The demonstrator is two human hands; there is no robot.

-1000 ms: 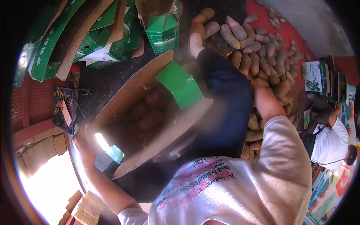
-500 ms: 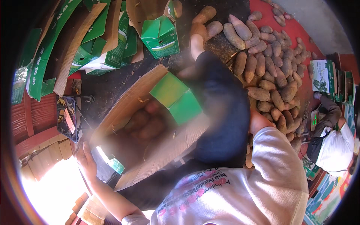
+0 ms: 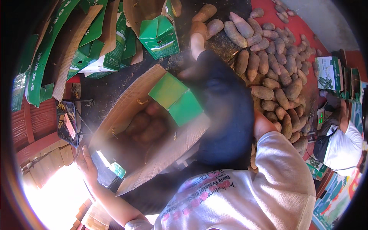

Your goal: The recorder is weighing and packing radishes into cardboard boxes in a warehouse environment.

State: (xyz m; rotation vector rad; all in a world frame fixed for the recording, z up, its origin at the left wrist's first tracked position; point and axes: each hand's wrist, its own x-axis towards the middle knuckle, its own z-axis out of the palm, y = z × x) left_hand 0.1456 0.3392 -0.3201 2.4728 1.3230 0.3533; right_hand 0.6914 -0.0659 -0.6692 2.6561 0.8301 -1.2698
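My left hand [image 3: 87, 166] is against the left end of an open cardboard box [image 3: 180, 143], its fingers stretched out along the outside. Several reddish-brown tubers, like sweet potatoes [image 3: 143, 128], lie inside the box, blurred and in shadow. A green end flap [image 3: 176, 97] stands folded at the box's far right corner. My right forearm [image 3: 263, 124] reaches down behind my bent knee in dark trousers [image 3: 226, 115]. The knee hides my right hand, so whatever it touches cannot be seen. A large pile of sweet potatoes [image 3: 283, 73] lies just beyond that arm.
Another open green box [image 3: 159, 36] stands at the far middle, beside several green cartons [image 3: 88, 42] on the left. My foot [image 3: 198, 30] rests near loose tubers [image 3: 205, 13]. At the right, another person in white [image 3: 343, 151] is beside a scale with a green display [image 3: 321, 119].
The view has shifted slightly, so most things sit a little to the left. My left hand stays at the box. The person at the right has moved an arm.
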